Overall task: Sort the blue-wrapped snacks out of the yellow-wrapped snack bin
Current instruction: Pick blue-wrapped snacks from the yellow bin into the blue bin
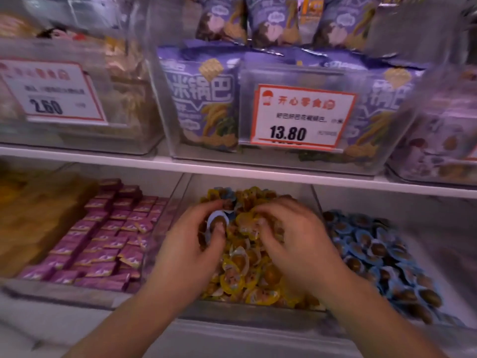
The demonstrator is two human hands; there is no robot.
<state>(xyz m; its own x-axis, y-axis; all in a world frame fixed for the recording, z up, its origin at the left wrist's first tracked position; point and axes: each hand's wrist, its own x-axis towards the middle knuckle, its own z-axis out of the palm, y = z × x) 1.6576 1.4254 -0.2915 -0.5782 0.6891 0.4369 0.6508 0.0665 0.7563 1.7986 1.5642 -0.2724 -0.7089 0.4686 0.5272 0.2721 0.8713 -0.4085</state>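
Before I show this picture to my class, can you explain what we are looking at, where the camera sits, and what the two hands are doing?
There is no machine here, only a person's bare hands. The single picture comes from a camera worn on the person's head, looking down at shop shelves. Both hands reach into the middle bin of yellow-wrapped snacks. The left hand pinches a blue-wrapped snack that strayed in. The right hand digs its curled fingers into the yellow pile; the blur hides whether it holds one. The bin of blue-wrapped snacks sits to the right, pink packets to the left.

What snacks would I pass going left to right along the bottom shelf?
Orange-brown packs → purple-wrapped snacks → yellow-wrapped snack bin, with both hands in it → blue-wrapped snacks.
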